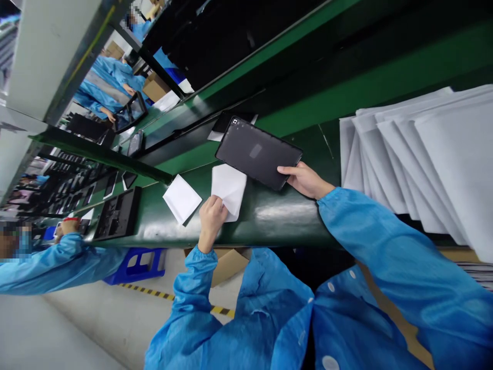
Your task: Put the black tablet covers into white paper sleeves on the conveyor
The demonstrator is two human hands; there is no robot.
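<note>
Nearest: blue fabric smock (277,313) with long elastic-cuffed sleeves. Pinching near edge of soft white rectangular sheet (230,185) in left hand (213,217), fingers curled tight. Gripping dark grey rounded-corner tablet (250,146) by near-right short edge with right hand (306,181): thumb pressed flat on visible face, other fingers mostly hidden underneath; can't tell how spread.

Tablet location: ahead of both hands, over glossy green tabletop (288,218), overlapping sheet's far-right corner in view. Can't tell if touching.

To do this well: hold tablet level by its edge, keep thumb clear of pale label patch, avoid dragging lens corner across anything. Pinch sheet lightly, no creasing.

Pointing lens-marked end left and slightly away. Running lengthwise upper left to lower right, long axis mostly across the body, tilted.

Lying left of sheet: white square packet (182,199). To the right: fanned stack of large white sheets (454,139). Just past tablet, partly covered: flat black rectangular piece (224,121). Farther left: black compartmented tray (119,211), beside co-worker's blue sleeve (73,257). Farthest: another co-worker (103,77) holding black-rimmed panel (133,110).
</note>
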